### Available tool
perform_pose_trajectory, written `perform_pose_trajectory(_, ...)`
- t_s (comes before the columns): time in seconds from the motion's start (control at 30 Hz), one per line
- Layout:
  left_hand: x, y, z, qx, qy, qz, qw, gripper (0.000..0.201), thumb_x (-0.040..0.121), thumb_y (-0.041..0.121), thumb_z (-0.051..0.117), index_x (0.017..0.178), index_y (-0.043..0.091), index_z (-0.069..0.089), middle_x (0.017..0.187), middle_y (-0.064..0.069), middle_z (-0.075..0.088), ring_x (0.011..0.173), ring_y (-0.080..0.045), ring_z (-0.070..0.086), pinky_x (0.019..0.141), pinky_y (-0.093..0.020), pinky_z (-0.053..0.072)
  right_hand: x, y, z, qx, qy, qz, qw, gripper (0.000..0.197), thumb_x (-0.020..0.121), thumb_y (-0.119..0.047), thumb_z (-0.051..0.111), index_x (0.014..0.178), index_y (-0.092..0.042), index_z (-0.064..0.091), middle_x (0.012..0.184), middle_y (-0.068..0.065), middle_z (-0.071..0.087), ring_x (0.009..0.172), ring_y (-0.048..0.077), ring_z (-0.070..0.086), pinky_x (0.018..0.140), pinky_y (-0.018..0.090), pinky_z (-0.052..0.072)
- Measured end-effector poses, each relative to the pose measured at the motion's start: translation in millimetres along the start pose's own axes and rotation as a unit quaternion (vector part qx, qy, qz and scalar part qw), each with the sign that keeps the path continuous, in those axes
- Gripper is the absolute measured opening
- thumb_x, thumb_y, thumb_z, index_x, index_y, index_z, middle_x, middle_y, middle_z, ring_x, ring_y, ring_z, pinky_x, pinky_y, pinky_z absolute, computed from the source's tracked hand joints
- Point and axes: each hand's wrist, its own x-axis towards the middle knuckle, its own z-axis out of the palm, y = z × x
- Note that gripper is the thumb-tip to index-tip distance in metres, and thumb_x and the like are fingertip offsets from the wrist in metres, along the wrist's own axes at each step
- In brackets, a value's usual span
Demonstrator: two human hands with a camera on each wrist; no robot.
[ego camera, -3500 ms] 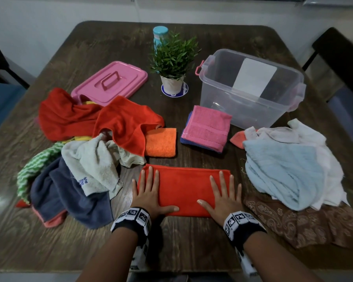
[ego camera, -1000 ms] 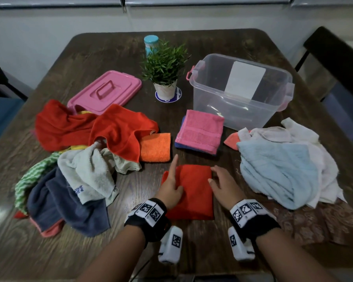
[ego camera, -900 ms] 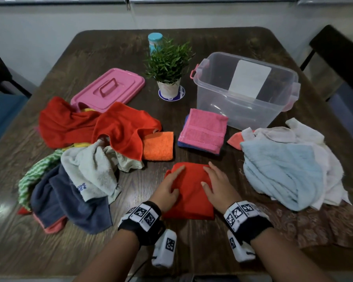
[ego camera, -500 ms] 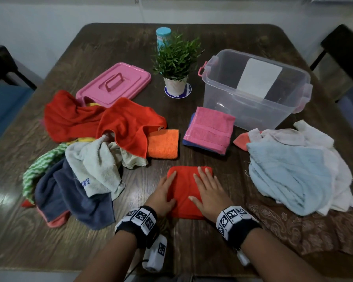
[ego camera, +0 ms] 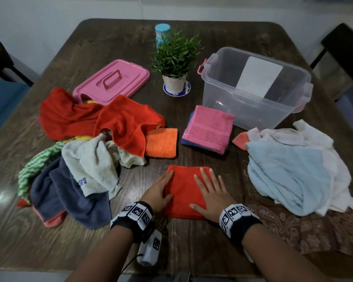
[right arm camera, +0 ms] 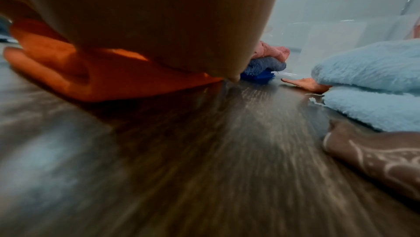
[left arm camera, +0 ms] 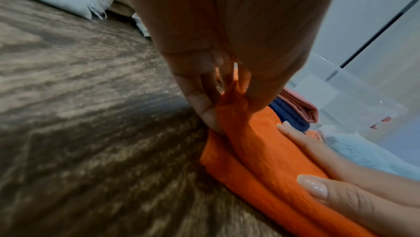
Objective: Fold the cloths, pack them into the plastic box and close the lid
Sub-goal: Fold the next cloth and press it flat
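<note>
A red-orange cloth (ego camera: pixel 184 192) lies folded into a square near the table's front edge. My left hand (ego camera: pixel 161 190) rests along its left edge with straight fingers and the thumb on top. My right hand (ego camera: pixel 209 190) presses flat on its right half, fingers spread. In the left wrist view the cloth (left arm camera: pixel 261 151) shows stacked layers. The clear plastic box (ego camera: pixel 253 110) stands open and empty at the back right. Its pink lid (ego camera: pixel 112 82) lies at the back left. A folded pink cloth (ego camera: pixel 208 129) tops a blue one, and a folded orange cloth (ego camera: pixel 161 142) lies beside them.
Loose red (ego camera: pixel 73 115), whitish (ego camera: pixel 90 161), navy (ego camera: pixel 69 194) and green cloths are heaped on the left. On the right lie light blue (ego camera: pixel 287 176), white and brown patterned (ego camera: pixel 304 226) cloths. A potted plant (ego camera: pixel 175 55) and a bottle (ego camera: pixel 162 31) stand at the back.
The long red-orange strip has been folded over into a square. Both hands have shifted from its ends onto the folded square, the right now flat on top.
</note>
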Motion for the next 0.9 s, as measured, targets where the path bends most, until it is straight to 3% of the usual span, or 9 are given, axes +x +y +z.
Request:
perform_pose_trajectory(0.1, 0, -1, -2, 0.019, -0.012, -0.010, 1.000, 0.086, 0.088, 0.014, 0.064, 0.153, 0.030, 0.010, 0.157, 0.005, 0.019, 0.135, -0.012, 0.036, 0.111, -0.025, 0.031, -1, 7, 3, 0.004, 0.001, -0.009, 1.000, 0.099, 0.079, -0.082, 0.019, 0.149, -0.023, -0.018, 0.153, 0.002, -0.035, 0.142, 0.023, -0.032, 0.117, 0.046, -0.011)
perform_pose_trajectory(0.23, -1, 4, -2, 0.037, -0.010, -0.011, 0.999, 0.090, 0.088, 0.016, 0.063, 0.153, 0.028, 0.003, 0.159, 0.009, 0.012, 0.137, -0.012, 0.034, 0.108, -0.020, 0.030, -1, 13, 0, -0.017, -0.019, -0.021, 0.999, 0.103, 0.070, -0.086, 0.002, 0.147, -0.023, -0.025, 0.151, 0.002, -0.039, 0.140, 0.023, -0.035, 0.116, 0.044, -0.015)
perform_pose_trajectory(0.33, 6, 9, -6, 0.055, -0.004, -0.010, 0.998, 0.091, 0.089, 0.014, 0.062, 0.153, 0.027, -0.001, 0.160, 0.009, 0.006, 0.138, -0.015, 0.035, 0.109, -0.026, 0.034, 8, 15, -1, -0.008, -0.003, -0.018, 1.000, 0.102, 0.074, -0.087, 0.000, 0.153, -0.022, -0.007, 0.157, 0.003, -0.025, 0.145, 0.023, -0.024, 0.117, 0.047, -0.007)
perform_pose_trajectory(0.4, 11, 13, -8, 0.050, 0.004, -0.002, 0.999, 0.091, 0.088, 0.009, 0.061, 0.153, 0.023, -0.001, 0.161, 0.004, 0.004, 0.141, -0.016, 0.029, 0.110, -0.020, 0.028, 11, 14, -4, -0.011, 0.014, 0.000, 1.000, 0.098, 0.080, -0.083, 0.001, 0.154, -0.018, 0.005, 0.159, 0.004, -0.014, 0.146, 0.023, -0.015, 0.116, 0.048, -0.003)
perform_pose_trajectory(0.47, 13, 16, -8, 0.036, 0.016, 0.006, 0.999, 0.091, 0.086, 0.003, 0.061, 0.153, 0.018, 0.002, 0.161, -0.001, 0.004, 0.145, -0.016, 0.021, 0.107, -0.011, 0.017, 11, 12, -8, -0.026, 0.024, 0.005, 0.999, 0.095, 0.080, -0.076, 0.004, 0.153, -0.017, 0.000, 0.158, 0.003, -0.017, 0.147, 0.025, -0.016, 0.118, 0.048, -0.004)
perform_pose_trajectory(0.53, 13, 19, -8, 0.024, 0.026, 0.008, 0.999, 0.089, 0.085, 0.004, 0.063, 0.153, 0.016, 0.006, 0.160, -0.002, 0.007, 0.146, -0.015, 0.017, 0.106, -0.008, 0.011, 8, 9, -13, -0.023, 0.057, -0.003, 0.998, 0.089, 0.083, -0.070, 0.010, 0.154, -0.015, 0.007, 0.160, 0.003, -0.012, 0.148, 0.026, -0.008, 0.119, 0.049, 0.003)
perform_pose_trajectory(0.7, 13, 33, -6, -0.017, 0.040, 0.029, 0.999, 0.087, 0.085, 0.006, 0.066, 0.152, 0.015, 0.012, 0.159, -0.005, 0.014, 0.146, -0.015, 0.017, 0.112, -0.014, 0.012, -3, 3, -17, -0.005, 0.081, -0.010, 0.997, 0.081, 0.088, -0.061, 0.008, 0.154, -0.014, 0.005, 0.159, 0.001, -0.014, 0.147, 0.022, -0.012, 0.116, 0.040, -0.002)
perform_pose_trajectory(0.77, 13, 36, -5, -0.027, 0.036, 0.023, 0.999, 0.087, 0.086, 0.006, 0.066, 0.152, 0.015, 0.011, 0.159, -0.005, 0.015, 0.146, -0.016, 0.018, 0.113, -0.016, 0.014, -6, 2, -16, -0.001, 0.079, -0.010, 0.997, 0.080, 0.089, -0.060, 0.008, 0.154, -0.013, 0.006, 0.159, 0.001, -0.013, 0.147, 0.023, -0.011, 0.118, 0.041, 0.002)
perform_pose_trajectory(0.9, 12, 24, -5, -0.003, 0.002, -0.030, 1.000, 0.087, 0.087, 0.007, 0.065, 0.152, 0.010, 0.007, 0.159, -0.007, 0.013, 0.145, -0.017, 0.019, 0.111, -0.015, 0.012, -9, 0, -13, -0.021, 0.063, -0.003, 0.998, 0.082, 0.090, -0.064, 0.022, 0.149, -0.008, 0.030, 0.160, 0.009, 0.014, 0.147, 0.028, 0.015, 0.114, 0.045, 0.019)
